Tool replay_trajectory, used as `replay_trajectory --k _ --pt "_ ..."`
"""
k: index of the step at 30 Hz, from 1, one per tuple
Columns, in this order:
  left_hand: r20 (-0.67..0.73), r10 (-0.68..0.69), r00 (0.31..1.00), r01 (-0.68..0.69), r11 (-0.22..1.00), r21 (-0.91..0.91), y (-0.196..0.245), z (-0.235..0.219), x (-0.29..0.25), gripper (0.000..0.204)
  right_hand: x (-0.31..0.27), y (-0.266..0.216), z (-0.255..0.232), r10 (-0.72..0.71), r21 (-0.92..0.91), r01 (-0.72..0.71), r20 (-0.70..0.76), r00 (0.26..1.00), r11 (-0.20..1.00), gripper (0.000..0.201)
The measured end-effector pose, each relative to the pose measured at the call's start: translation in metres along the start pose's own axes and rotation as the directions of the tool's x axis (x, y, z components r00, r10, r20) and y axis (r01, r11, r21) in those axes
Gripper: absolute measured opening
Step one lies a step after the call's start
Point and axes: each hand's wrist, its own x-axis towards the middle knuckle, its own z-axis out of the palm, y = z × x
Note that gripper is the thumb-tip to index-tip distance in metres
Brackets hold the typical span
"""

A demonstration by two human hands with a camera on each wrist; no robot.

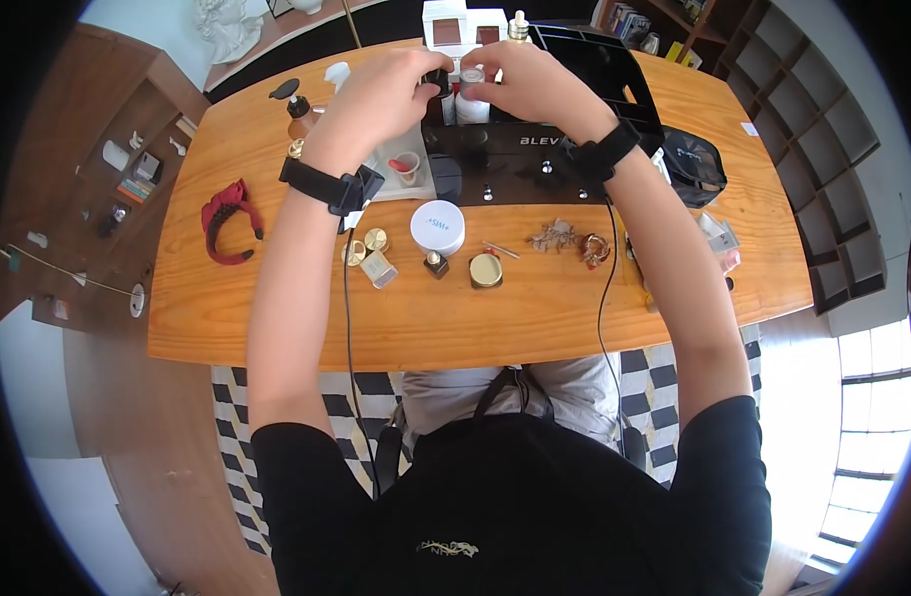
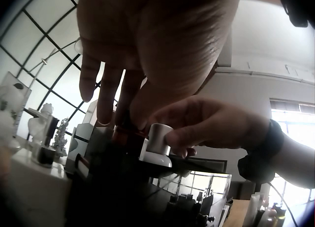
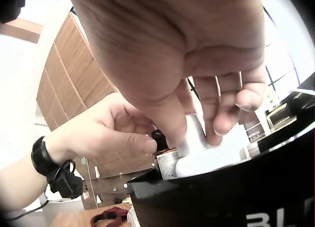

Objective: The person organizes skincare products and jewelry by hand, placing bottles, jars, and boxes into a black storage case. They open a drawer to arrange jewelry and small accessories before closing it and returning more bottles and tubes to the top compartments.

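Both hands are at the near left corner of a black organizer box lettered "BLEV". My left hand pinches the black cap of a small bottle between thumb and fingers. That bottle has an amber upper part and a pale label in the right wrist view. Beside it, my right hand grips the cap of a white bottle, thumb on one side and fingertips on the other. Both bottles are upright, their lower parts hidden by the box's front wall in the right wrist view.
Left of the box sit a tray with a small cup and a pump bottle. A round white jar, a gold-lidded jar and hair clips lie in front. A red headband is far left; a black pouch sits right.
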Motion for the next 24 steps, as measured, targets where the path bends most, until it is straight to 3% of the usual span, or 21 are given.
replay_trajectory --k 7,13,15,18,20,21,24 --pt "-0.036 -0.005 0.999 0.005 1.0 -0.022 -0.002 0.004 -0.001 0.035 0.002 -0.002 0.003 -0.03 -0.074 0.028 -0.026 0.999 0.997 0.037" --pt "-0.011 -0.003 1.0 0.002 1.0 -0.018 -0.006 0.007 -0.004 0.039 -0.031 -0.01 -0.005 -0.077 -0.123 0.073 -0.035 0.996 0.99 0.049" --pt "-0.079 0.004 0.997 -0.007 0.999 -0.042 -0.004 0.002 -0.013 0.042 -0.064 -0.027 -0.015 -0.114 -0.101 0.091 -0.25 0.961 0.991 0.053" --pt "-0.146 -0.043 0.988 0.024 0.992 -0.127 0.011 -0.015 -0.046 0.045 -0.119 -0.06 -0.017 -0.042 -0.08 0.037 -0.057 0.998 0.996 0.053" --pt "-0.154 -0.072 0.985 0.044 0.983 -0.18 0.021 -0.029 -0.073 0.045 -0.151 -0.073 0.0 0.028 -0.096 0.003 0.317 0.948 0.995 0.054" --pt "-0.17 -0.071 0.983 0.044 0.987 -0.156 0.025 -0.034 -0.09 0.046 -0.166 -0.066 0.02 -0.021 -0.013 0.028 0.401 0.916 1.0 0.053" --pt "-0.176 -0.145 0.974 0.124 0.985 -0.124 0.036 -0.037 -0.143 0.042 -0.188 -0.067 0.052 -0.096 0.003 0.105 0.428 0.899 0.994 0.05"
